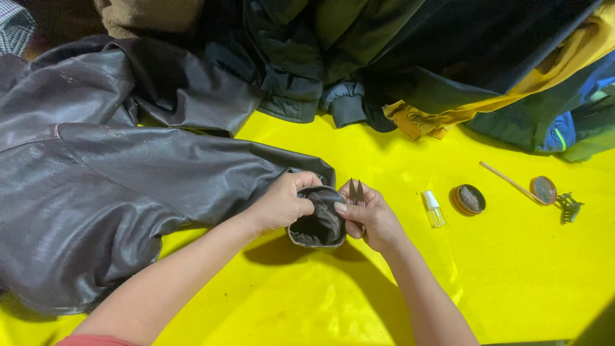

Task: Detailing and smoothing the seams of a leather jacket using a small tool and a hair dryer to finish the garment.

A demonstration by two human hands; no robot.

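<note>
A dark brown leather jacket (90,173) lies spread over the left of a yellow table cover (512,275). Its sleeve cuff (318,224) is held open at the centre. My left hand (282,202) grips the cuff's left rim, thumb inside the opening. My right hand (368,218) pinches the cuff's right rim and holds small thread snips (356,191), their pointed blades sticking up just above the cuff edge.
A pile of dark, green, yellow and blue jackets (448,64) lines the far edge. To the right lie a small clear spray bottle (434,209), an open round tin (468,199), its lid (543,189), a thin stick (509,180) and a dark hair claw (568,206).
</note>
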